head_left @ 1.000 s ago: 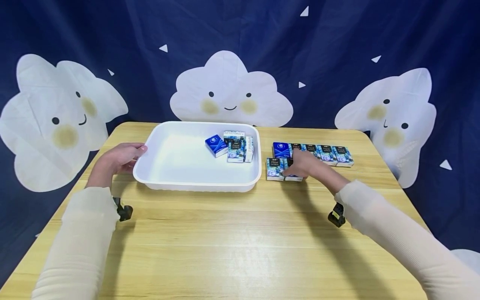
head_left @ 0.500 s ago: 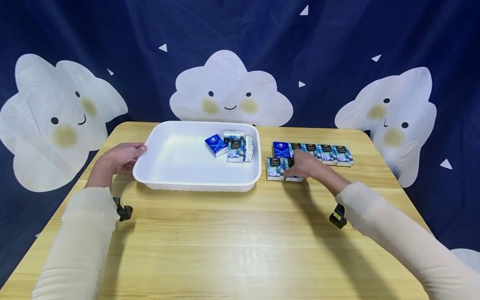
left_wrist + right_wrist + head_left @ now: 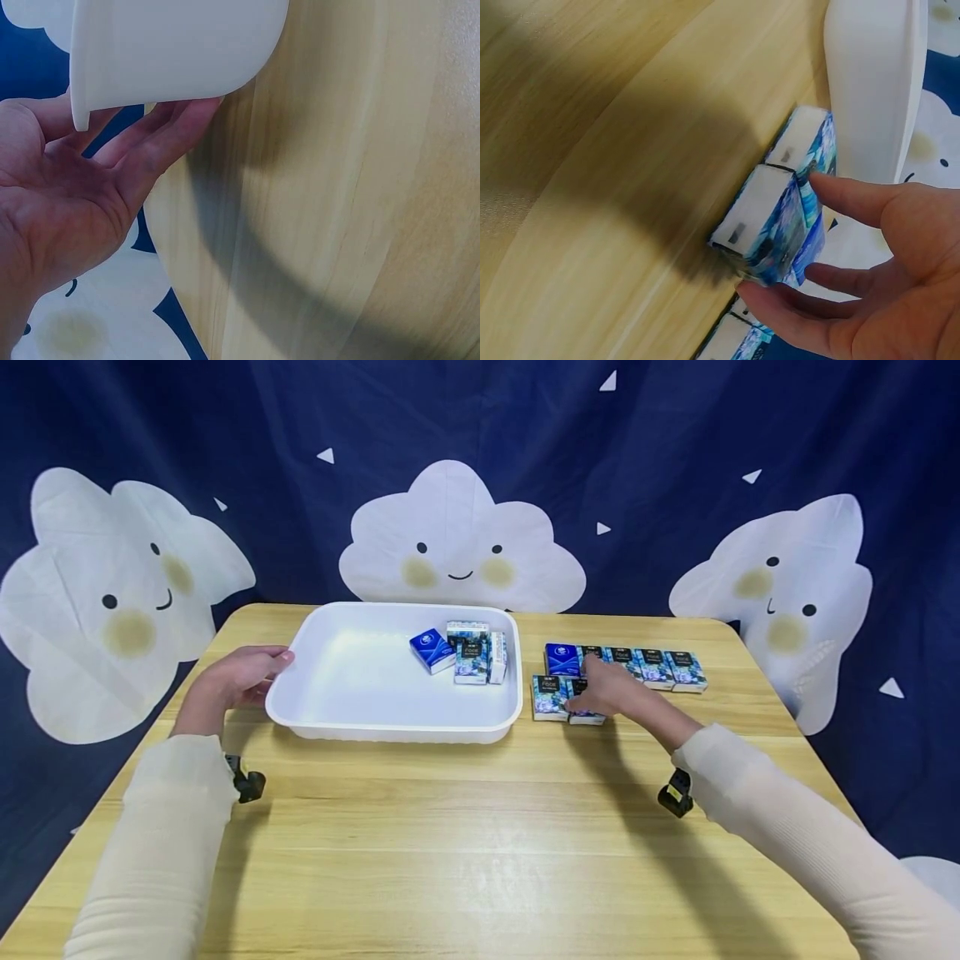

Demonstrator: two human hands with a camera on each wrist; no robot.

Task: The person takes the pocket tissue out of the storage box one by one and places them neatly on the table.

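Observation:
My left hand (image 3: 242, 675) grips the left end of a white plastic tray (image 3: 397, 732), its thumb at the rim. In the left wrist view, the fingers (image 3: 161, 142) touch the tray's outer wall. To the tray's right, my right hand (image 3: 611, 687) pinches a floral tissue pack (image 3: 759, 206) between thumb and fingers. That pack lies on the table, beside another floral tissue pack (image 3: 551, 698) on its left. Inside the tray, a dark blue tissue pack (image 3: 432, 650) lies askew near several floral packs (image 3: 471, 662).
Behind the right hand runs a row with a blue tissue pack (image 3: 562, 658) at its left end and several floral packs (image 3: 685, 670) beyond. Everything stands on a wooden table (image 3: 450, 843). A dark blue curtain (image 3: 480, 427) with cloud faces hangs behind.
Almost nothing differs. Both hands stay where they were, the left at the tray and the right at the front floral tissue pack.

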